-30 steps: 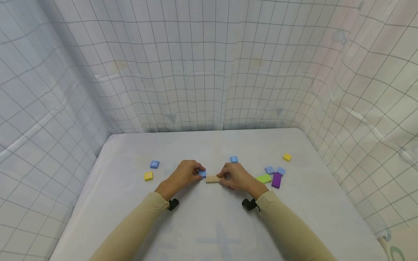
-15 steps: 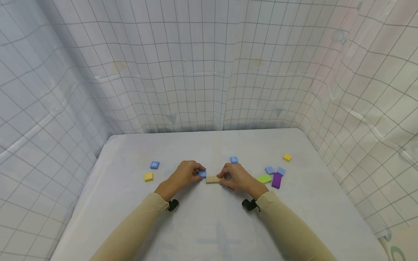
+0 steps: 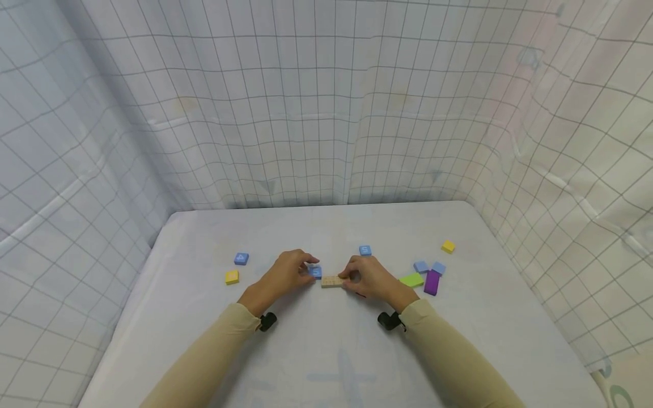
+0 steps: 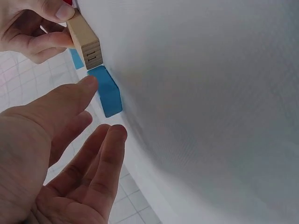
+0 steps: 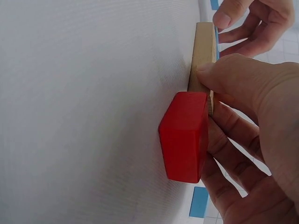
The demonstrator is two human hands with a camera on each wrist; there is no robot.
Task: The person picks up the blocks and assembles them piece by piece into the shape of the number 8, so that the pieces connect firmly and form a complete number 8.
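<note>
My right hand [image 3: 374,277] pinches a small wooden block [image 3: 331,281] between thumb and fingers, at the block's right end. Beside the block's left end lies a blue block [image 3: 315,272] with a white character on top. My left hand [image 3: 288,273] is around this blue block with its fingers spread apart; in the left wrist view the thumb tip overlaps the block [image 4: 108,93] and the other fingertips stand apart from it. A red block [image 5: 184,140] lies against the wooden block's right end in the right wrist view, mostly hidden under my right hand from the head.
On the white-covered table [image 3: 326,345], a blue block [image 3: 241,258] and yellow block [image 3: 232,277] lie left. Another marked blue block [image 3: 365,250] is behind my right hand. Rightward are green [image 3: 412,280], purple [image 3: 431,282], yellow [image 3: 448,246] and two light-blue blocks [image 3: 421,266]. Checked curtains surround the table.
My left hand has let go of the blue block, its fingers spreading and drawing slightly left. My right hand stays in place on the wooden block.
</note>
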